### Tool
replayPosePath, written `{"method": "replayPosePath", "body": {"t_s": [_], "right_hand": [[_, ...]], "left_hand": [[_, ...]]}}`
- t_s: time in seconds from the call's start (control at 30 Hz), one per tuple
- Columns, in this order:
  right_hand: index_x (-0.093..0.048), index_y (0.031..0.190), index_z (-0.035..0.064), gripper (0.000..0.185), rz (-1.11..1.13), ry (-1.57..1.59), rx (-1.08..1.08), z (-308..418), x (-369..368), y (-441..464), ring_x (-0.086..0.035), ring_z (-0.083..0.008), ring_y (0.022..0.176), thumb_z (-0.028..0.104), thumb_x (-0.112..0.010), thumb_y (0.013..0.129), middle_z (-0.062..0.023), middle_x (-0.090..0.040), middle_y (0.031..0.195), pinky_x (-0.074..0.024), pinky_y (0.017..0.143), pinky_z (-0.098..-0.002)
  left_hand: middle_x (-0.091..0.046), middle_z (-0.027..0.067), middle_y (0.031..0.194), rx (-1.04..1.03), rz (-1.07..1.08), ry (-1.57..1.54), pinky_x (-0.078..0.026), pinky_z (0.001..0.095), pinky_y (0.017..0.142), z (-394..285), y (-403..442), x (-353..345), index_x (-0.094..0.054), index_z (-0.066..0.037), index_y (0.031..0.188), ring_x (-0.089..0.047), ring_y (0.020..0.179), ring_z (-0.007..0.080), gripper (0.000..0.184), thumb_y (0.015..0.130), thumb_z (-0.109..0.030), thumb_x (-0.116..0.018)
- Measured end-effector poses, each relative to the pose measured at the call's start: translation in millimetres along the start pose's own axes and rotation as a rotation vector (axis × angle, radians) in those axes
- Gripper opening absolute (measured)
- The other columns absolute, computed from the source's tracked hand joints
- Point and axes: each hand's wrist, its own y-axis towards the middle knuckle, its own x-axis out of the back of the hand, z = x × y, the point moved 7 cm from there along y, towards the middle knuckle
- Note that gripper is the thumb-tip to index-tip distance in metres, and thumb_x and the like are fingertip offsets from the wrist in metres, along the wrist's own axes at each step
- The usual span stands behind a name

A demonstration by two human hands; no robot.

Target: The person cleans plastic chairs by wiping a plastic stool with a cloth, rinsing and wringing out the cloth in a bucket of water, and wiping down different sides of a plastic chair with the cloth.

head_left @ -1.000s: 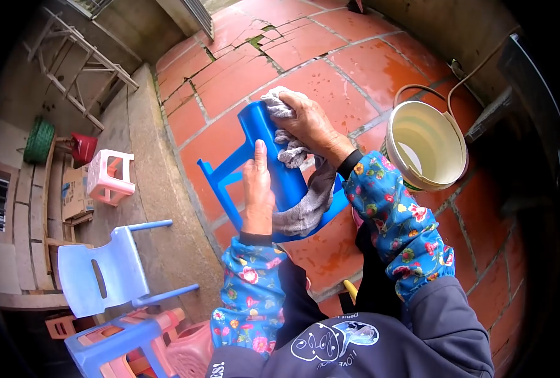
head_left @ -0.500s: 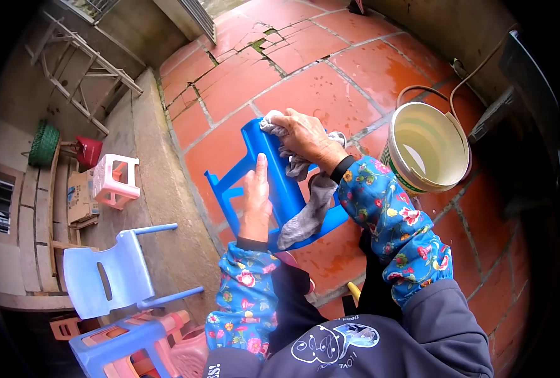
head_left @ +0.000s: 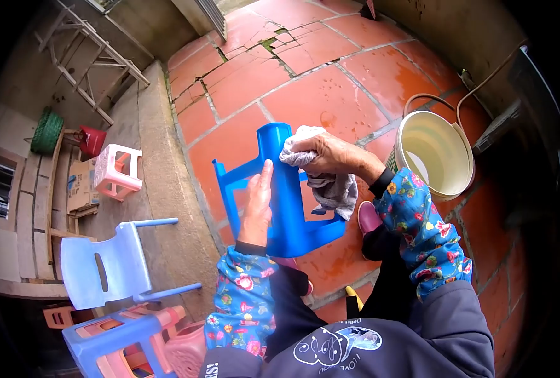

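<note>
A blue plastic stool (head_left: 284,211) is held tilted in front of me, its legs pointing partly to the left. My left hand (head_left: 255,211) grips it from the near left, thumb stretched along the plastic and the other fingers mostly hidden. In my right hand (head_left: 338,155) is a bunched greyish-white cloth (head_left: 334,192), pressed at the stool's upper right edge. The loose end of the cloth hangs below that hand, over the stool's right side.
A bucket of water (head_left: 397,148) stands at right on wet red tiles (head_left: 330,94), a hose behind it. At left are a pink stool (head_left: 117,170), a light blue chair (head_left: 106,268), stacked blue and pink stools (head_left: 113,340), a green basket (head_left: 46,131) and a wooden frame (head_left: 81,75).
My right hand and the cloth have shifted right and slightly down, and the cloth is more bunched, its trailing end off the stool's middle. The left hand keeps its hold; the stool has turned slightly.
</note>
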Motion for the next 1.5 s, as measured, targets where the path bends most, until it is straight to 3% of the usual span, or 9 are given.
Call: {"method": "replayPosePath", "body": {"t_s": [0.1, 0.23, 0.63, 0.73, 0.87, 1.07, 1.17, 1.4, 1.5], "right_hand": [[-0.066, 0.11, 0.0056, 0.024, -0.084, 0.257, -0.27, -6, 18, -1, -0.055, -0.0073, 0.078, 0.018, -0.068, 0.089, -0.0012, -0.063, 0.082, -0.0505, 0.073, -0.0291], [-0.066, 0.104, 0.0065, 0.026, -0.386, -0.263, 0.051, 25, 28, 15, -0.063, -0.0388, 0.089, 0.018, -0.067, 0.08, -0.0177, -0.065, 0.095, -0.0528, 0.076, -0.0418], [-0.068, 0.083, 0.0018, 0.023, 0.002, -0.232, -0.301, -20, -9, 1, -0.061, -0.0372, 0.072, 0.025, -0.065, 0.085, -0.0222, -0.06, 0.073, -0.049, 0.066, -0.0459], [-0.069, 0.092, -0.0002, 0.028, -0.083, 0.104, -0.553, -13, 36, -16, -0.059, -0.0111, 0.072, 0.027, -0.07, 0.084, -0.0135, -0.06, 0.071, -0.0498, 0.067, -0.0317], [-0.067, 0.096, 0.0017, 0.017, -0.548, 0.193, -0.343, 11, 127, -50, -0.053, -0.0044, 0.074, 0.016, -0.07, 0.087, 0.0029, -0.061, 0.078, -0.0468, 0.066, -0.0237], [-0.064, 0.1, 0.0004, 0.018, -1.149, -0.462, 0.002, 52, 223, -130, -0.059, -0.0098, 0.079, 0.009, -0.07, 0.085, -0.0042, -0.064, 0.086, -0.0489, 0.071, -0.0254], [-0.061, 0.108, 0.0011, 0.028, -1.179, -0.655, -0.124, 7, 236, -164, -0.065, -0.0307, 0.088, 0.011, -0.069, 0.083, -0.0148, -0.066, 0.099, -0.0509, 0.079, -0.0349], [-0.061, 0.12, 0.006, 0.047, -0.326, -0.666, -0.966, -198, 200, -237, -0.061, -0.0381, 0.106, 0.028, -0.069, 0.079, -0.0199, -0.063, 0.117, -0.0481, 0.091, -0.0419], [-0.058, 0.125, 0.0097, 0.054, -0.102, -0.774, -0.873, -145, 140, -187, -0.05, -0.0351, 0.122, 0.024, -0.07, 0.075, -0.0162, -0.053, 0.13, -0.0423, 0.101, -0.0414]], "left_hand": [[-0.06, -0.0001, 0.081, 0.006, -0.031, 0.117, -0.048, 0.0284, 0.068, -10, -7, -8, -0.064, -0.008, 0.087, -0.055, 0.074, 0.009, 0.045, 0.092, -0.052, -0.06], [-0.06, 0.0091, 0.078, 0.013, -0.133, 0.401, -0.046, 0.0341, 0.065, 8, 6, -16, -0.063, 0.005, 0.089, -0.054, 0.073, 0.0157, 0.062, 0.091, -0.057, -0.058], [-0.057, 0.003, 0.073, 0.036, 0.01, 0.411, -0.041, 0.0289, 0.056, 49, 8, -18, -0.063, 0.003, 0.082, -0.047, 0.067, 0.0088, 0.051, 0.091, -0.046, -0.064], [-0.056, 0.0021, 0.07, -0.043, 0.023, 0.368, -0.04, 0.0282, 0.056, 42, 10, -19, -0.063, 0.0, 0.079, -0.046, 0.066, 0.0084, 0.05, 0.091, -0.049, -0.064], [-0.059, 0.0023, 0.073, -0.064, -0.008, 0.338, -0.043, 0.0286, 0.062, 21, 8, -17, -0.065, -0.003, 0.085, -0.052, 0.068, 0.0123, 0.052, 0.089, -0.055, -0.063], [-0.066, 0.0112, 0.109, -0.077, -0.031, -0.076, -0.046, 0.0349, 0.094, 20, 15, -2, -0.064, -0.001, 0.111, -0.059, 0.1, 0.0212, 0.059, 0.088, -0.056, -0.063], [-0.062, 0.0136, 0.122, -0.031, -0.033, -0.296, -0.044, 0.0393, 0.101, 20, 29, 17, -0.057, 0.0, 0.124, -0.057, 0.111, 0.024, 0.058, 0.089, -0.046, -0.067], [-0.059, 0.0137, 0.125, -0.068, -0.237, -0.548, -0.046, 0.041, 0.096, 4, 31, 33, -0.055, 0.0, 0.127, -0.055, 0.111, 0.0244, 0.064, 0.088, -0.049, -0.067], [-0.051, 0.0163, 0.136, -0.102, -0.181, -0.549, -0.039, 0.0447, 0.106, 7, 46, 38, -0.048, 0.0, 0.135, -0.048, 0.123, 0.0281, 0.07, 0.092, -0.054, -0.057]]}}
